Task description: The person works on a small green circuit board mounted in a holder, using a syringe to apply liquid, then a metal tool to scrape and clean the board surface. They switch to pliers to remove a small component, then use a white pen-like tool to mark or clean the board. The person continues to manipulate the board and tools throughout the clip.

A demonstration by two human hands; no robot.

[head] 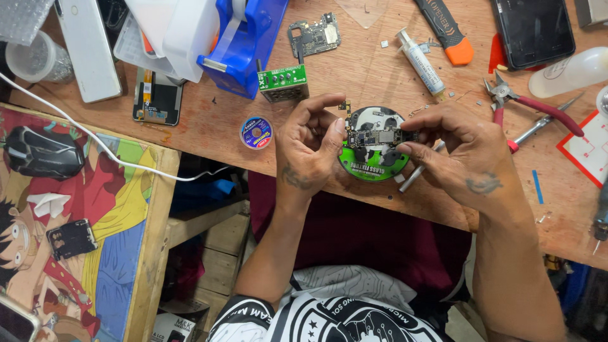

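Both my hands hold a small narrow phone circuit board (380, 135) level above a round green and silver fixture (372, 166) on the wooden bench. My left hand (310, 142) pinches the board's left end between thumb and fingers. Its right end is gripped by my right hand (459, 149), fingers curled around it. A thin grey rod (415, 176) lies on the bench just under my right hand.
Around the fixture lie a blue solder wick spool (256, 133), a green module (282, 82), a blue tape dispenser (244, 38), another circuit board (315, 35), a syringe (420, 61), red-handled pliers (532, 106) and a dark phone (533, 28). A black mouse (43, 152) rests on a cartoon mat at left.
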